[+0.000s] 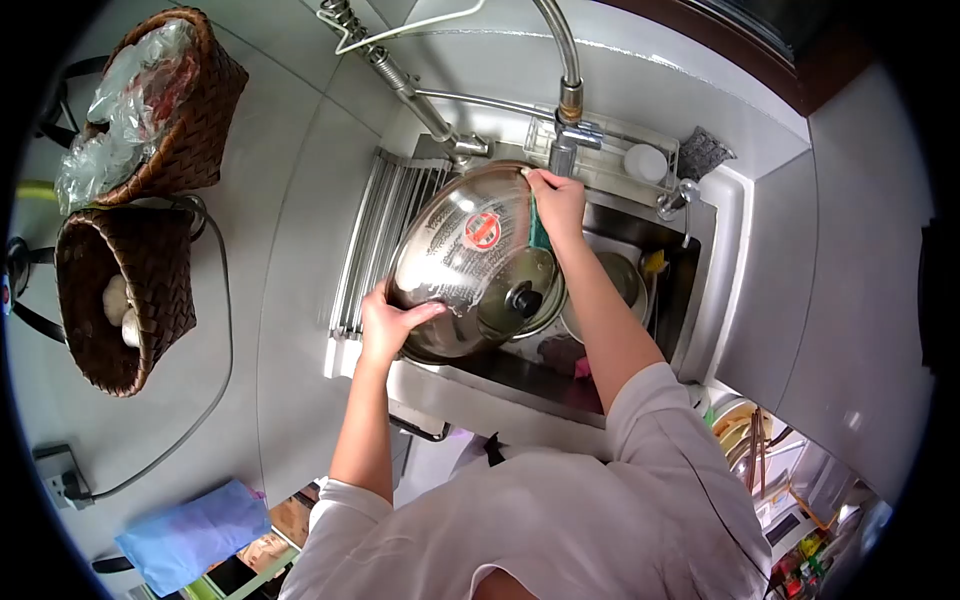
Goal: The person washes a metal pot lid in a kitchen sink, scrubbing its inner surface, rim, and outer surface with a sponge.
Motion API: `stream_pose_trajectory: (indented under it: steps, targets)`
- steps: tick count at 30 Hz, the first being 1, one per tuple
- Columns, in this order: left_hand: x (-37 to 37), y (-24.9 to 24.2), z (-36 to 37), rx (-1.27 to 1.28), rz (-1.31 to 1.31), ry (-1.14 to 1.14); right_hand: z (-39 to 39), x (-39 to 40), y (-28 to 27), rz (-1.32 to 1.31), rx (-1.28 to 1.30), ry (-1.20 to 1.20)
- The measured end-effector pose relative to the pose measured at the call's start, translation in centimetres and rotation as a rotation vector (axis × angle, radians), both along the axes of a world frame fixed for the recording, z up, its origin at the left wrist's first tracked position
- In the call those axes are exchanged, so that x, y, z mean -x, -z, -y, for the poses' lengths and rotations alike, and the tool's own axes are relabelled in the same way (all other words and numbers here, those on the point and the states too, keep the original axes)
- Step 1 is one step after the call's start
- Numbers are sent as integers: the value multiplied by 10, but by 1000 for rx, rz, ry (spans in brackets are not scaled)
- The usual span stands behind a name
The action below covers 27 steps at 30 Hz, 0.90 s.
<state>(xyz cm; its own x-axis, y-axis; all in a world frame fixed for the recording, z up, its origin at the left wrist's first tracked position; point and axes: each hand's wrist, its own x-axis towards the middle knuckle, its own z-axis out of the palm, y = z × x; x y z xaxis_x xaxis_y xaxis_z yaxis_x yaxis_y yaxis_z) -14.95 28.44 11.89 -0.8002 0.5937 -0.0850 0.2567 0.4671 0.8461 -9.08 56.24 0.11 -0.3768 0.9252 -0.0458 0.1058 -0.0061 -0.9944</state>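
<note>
Over the left part of the sink, a large round glass pot lid [440, 262] is held tilted, a red round sticker on its surface. My left hand [385, 322] grips its lower left rim, thumb on the upper face. At its upper right edge, my right hand [558, 205] is closed on the rim. A green strip [539, 228] shows just beside my right fingers. A smaller lid with a black knob [523, 298] overlaps the large lid's lower right part in this view. Bowls [622, 280] sit in the sink to the right, partly hidden by my right forearm.
A spring faucet [565, 110] rises behind the sink [683, 290]. A roll-up drying rack [375, 220] lies along the sink's left side. Two woven baskets [205, 130] stand on the left counter, one with a plastic bag, and a cable [228, 330] runs past them.
</note>
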Motion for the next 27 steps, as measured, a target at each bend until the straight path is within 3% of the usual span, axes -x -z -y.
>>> stream_pose_trajectory:
  steps: [4,6,7,8,11,12,15,17,20,23,27]
  targets:
    - [0,6,4,76,-64,26,13,6,-17,12,-78,41]
    - [-6,-3,-2,48,-47,25,46,7,-65,-21,-314,-41]
    - [-10,-9,-5,34,-36,23,67,5,-86,16,-557,-16]
    - [-11,-11,-6,56,-32,6,92,6,-95,73,-613,-99]
    - [6,11,10,269,-302,50,143,-13,-99,53,-959,-345]
    - [6,17,7,18,-281,75,144,-14,-98,6,-949,-376]
    - [5,20,12,76,-193,58,121,-14,-95,6,-967,-352]
    - [2,13,9,58,-51,27,87,2,-92,14,-651,-178]
    - [5,18,16,4,-16,27,39,9,-58,3,-450,12]
    - [-7,30,29,-177,166,-14,20,3,-27,83,-375,-2]
    - [-41,81,70,-260,329,-171,17,-7,-30,-5,-313,4]
